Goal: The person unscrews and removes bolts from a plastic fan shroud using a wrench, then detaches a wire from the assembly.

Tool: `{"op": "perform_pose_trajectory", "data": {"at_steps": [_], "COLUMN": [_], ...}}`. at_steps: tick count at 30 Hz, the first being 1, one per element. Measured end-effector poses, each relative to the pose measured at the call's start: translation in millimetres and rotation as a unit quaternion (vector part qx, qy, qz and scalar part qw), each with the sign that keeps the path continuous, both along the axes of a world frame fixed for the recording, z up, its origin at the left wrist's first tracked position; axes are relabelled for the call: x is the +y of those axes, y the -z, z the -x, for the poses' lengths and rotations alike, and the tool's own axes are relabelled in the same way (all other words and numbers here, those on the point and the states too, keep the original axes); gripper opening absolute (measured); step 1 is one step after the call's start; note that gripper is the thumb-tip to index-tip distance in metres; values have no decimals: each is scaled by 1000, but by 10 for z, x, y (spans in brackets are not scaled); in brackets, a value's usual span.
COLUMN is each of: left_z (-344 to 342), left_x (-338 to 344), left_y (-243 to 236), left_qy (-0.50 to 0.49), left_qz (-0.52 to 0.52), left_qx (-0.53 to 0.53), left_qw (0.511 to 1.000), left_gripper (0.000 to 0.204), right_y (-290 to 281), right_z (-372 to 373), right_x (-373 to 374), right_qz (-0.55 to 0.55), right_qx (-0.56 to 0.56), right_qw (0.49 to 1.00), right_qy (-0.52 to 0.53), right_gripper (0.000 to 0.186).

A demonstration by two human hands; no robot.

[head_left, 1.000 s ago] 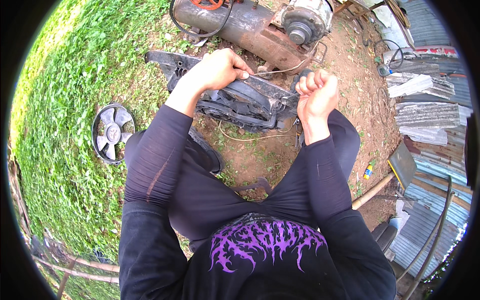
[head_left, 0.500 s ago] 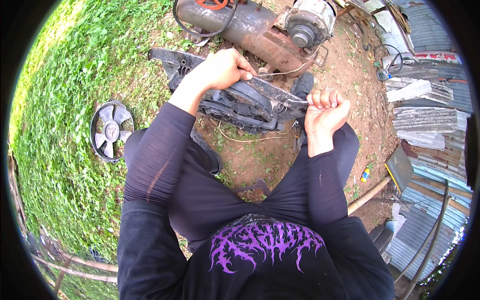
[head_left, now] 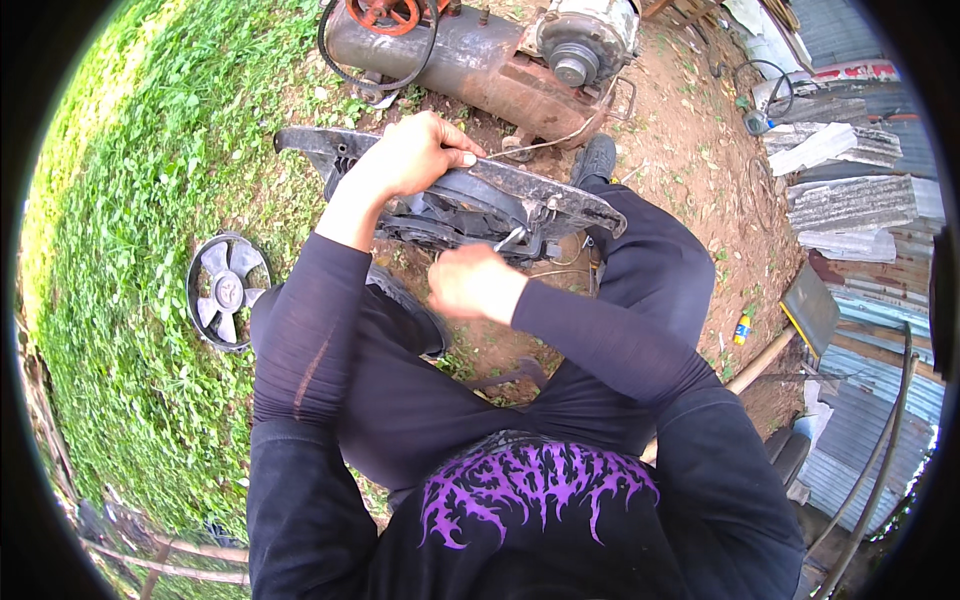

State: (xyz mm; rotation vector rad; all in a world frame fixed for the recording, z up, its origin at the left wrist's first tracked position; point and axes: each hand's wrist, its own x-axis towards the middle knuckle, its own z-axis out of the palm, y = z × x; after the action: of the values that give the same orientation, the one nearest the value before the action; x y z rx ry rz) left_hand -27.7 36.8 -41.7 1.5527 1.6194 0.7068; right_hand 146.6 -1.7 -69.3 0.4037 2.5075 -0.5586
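Observation:
A black radiator fan shroud [head_left: 490,205] stands on edge between my legs, its long flange uppermost. My left hand [head_left: 415,155] grips that upper edge left of the middle, thumb on the near side. Closed and slightly blurred, my right hand [head_left: 475,283] is just below the shroud. From it a short silver shaft, apparently a wrench [head_left: 512,238], reaches toward a fitting at the shroud's right part. Most of this tool is hidden in my fist. A grey five-bladed fan in a black ring [head_left: 228,291] lies on the grass to my left.
Beyond the shroud lies a rusty compressor tank [head_left: 480,75] with a motor [head_left: 580,50] and a red pulley wheel [head_left: 383,12]. At right are roofing pieces [head_left: 850,205], a long-handled flat blade [head_left: 810,308] and a small yellow bottle [head_left: 742,330].
My right hand has swung left and nearer to me, from the shroud's right end to below its middle, with the wrench's shaft turning along. My left hand keeps its grip.

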Motion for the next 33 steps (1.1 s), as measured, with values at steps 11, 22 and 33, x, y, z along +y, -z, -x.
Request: {"op": "perform_pose_trajectory", "data": {"at_steps": [11, 22, 33], "left_z": [-22, -1, -9], "left_x": [-4, -35, -9], "left_y": [26, -5, 22], "left_qy": [12, 15, 22], "left_qz": [-13, -15, -25], "left_qx": [5, 18, 17], "left_qw": [1000, 1000, 999], "left_gripper": [22, 23, 22], "right_y": [-589, -410, -462], "right_z": [-1048, -1079, -828], "right_x": [891, 1157, 912], "right_qz": [479, 472, 389], "right_qx": [625, 612, 650], "right_qw": [297, 217, 384], "right_qy": [540, 596, 529], "right_gripper": [28, 28, 29]}}
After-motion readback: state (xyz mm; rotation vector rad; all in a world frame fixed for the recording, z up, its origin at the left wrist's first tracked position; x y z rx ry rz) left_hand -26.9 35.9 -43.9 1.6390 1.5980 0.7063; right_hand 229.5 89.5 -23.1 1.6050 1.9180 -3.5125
